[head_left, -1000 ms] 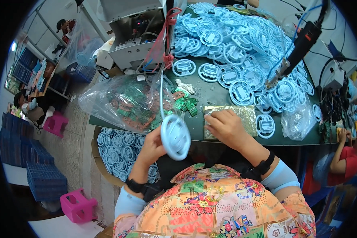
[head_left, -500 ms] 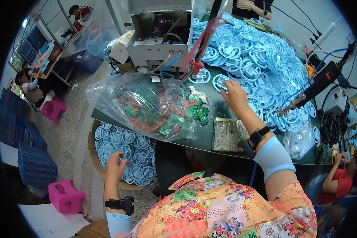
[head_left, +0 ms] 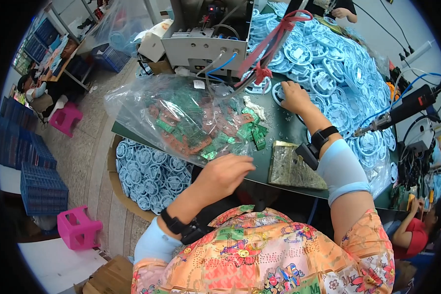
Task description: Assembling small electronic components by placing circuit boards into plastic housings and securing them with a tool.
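Observation:
My right hand [head_left: 295, 99] reaches to the near left edge of a large heap of light-blue plastic round housings [head_left: 345, 73]. Its fingers are closed on the rim of one light-blue round housing [head_left: 277, 93], which lies on the green table [head_left: 279, 128]; the hand partly covers it. My left hand [head_left: 224, 175] hangs over the table's front edge, fingers stretched out to the right, nothing seen in it. Just beyond that hand lies a clear plastic bag [head_left: 147, 105] of green and brown circuit boards. Loose green boards [head_left: 257, 136] spill from its right end.
A tape-wrapped block [head_left: 295, 165] lies at the table's front edge. A carton [head_left: 114, 185] of light-blue housings stands below left. An electric screwdriver [head_left: 402, 113] hangs at right. A grey metal machine [head_left: 201, 51] stands at the back. Other people sit or stand nearby.
My left hand has moved from over the carton up and right to the table's front edge. My right hand has closed on the housing's rim. The whole view has shifted slightly.

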Available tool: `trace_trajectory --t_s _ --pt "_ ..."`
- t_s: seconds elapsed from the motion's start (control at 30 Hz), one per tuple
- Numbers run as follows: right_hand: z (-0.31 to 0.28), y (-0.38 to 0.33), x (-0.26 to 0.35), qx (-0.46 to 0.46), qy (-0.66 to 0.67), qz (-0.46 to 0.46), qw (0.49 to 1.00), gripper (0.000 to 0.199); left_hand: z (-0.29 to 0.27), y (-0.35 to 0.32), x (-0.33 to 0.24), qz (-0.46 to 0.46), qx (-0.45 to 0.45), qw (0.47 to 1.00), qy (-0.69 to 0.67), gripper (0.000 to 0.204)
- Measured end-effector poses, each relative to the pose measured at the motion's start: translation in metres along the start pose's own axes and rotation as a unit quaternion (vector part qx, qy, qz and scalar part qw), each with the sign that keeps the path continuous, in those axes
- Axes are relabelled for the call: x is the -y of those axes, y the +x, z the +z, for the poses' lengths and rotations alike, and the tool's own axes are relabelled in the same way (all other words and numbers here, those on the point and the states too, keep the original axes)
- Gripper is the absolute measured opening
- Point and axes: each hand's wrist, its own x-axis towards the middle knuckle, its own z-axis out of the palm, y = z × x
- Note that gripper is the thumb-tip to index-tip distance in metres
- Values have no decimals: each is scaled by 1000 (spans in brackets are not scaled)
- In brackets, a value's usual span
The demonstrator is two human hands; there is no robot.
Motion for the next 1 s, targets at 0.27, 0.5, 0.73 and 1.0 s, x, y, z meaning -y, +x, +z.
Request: trace_trajectory --t_s 0.27,0.5,0.73,1.0 --pt "-20 -16 -3 -136 248 37 958 48 51 50 59 29 132 960 245 32" --pt "-33 -147 9 -170 666 88 721 37 65 52 72 43 82 960 264 24" --pt "-13 -256 7 -188 532 137 814 35 65 74 55 15 -48 988 145 16" --pt "-18 -285 -1 -264 301 66 914 53 103 60 26 -361 76 883 -290 20"
